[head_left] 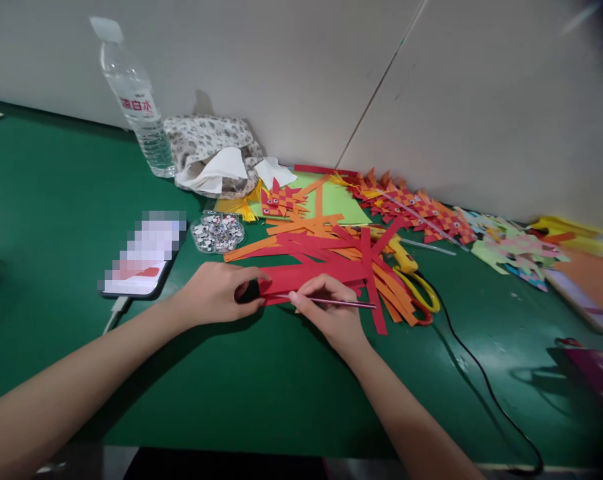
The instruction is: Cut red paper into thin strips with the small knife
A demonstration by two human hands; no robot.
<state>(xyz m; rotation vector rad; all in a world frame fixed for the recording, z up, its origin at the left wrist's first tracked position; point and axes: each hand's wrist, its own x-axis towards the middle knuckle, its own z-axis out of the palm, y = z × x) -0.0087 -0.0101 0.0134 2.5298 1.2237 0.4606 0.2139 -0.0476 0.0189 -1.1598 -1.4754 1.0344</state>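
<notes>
My left hand [214, 293] rests on the green table [56, 200], its thumb and fingers pinching the left end of a red paper strip [311, 275]. My right hand [331, 310] is closed around a thin pen-like tool [331, 302] that lies across the strip, its tip toward the left end. Behind the hands lies a heap of red and orange paper strips [341, 250]. Yellow-handled scissors [416, 277] lie at the right edge of the heap.
A phone [144, 257] with a cable and a clear tray of googly eyes [218, 232] lie left of the strips. A water bottle [136, 100] and cloth pouch [208, 150] stand by the wall. Woven paper figures [416, 207] line the back right. A black cable [486, 380] crosses the table.
</notes>
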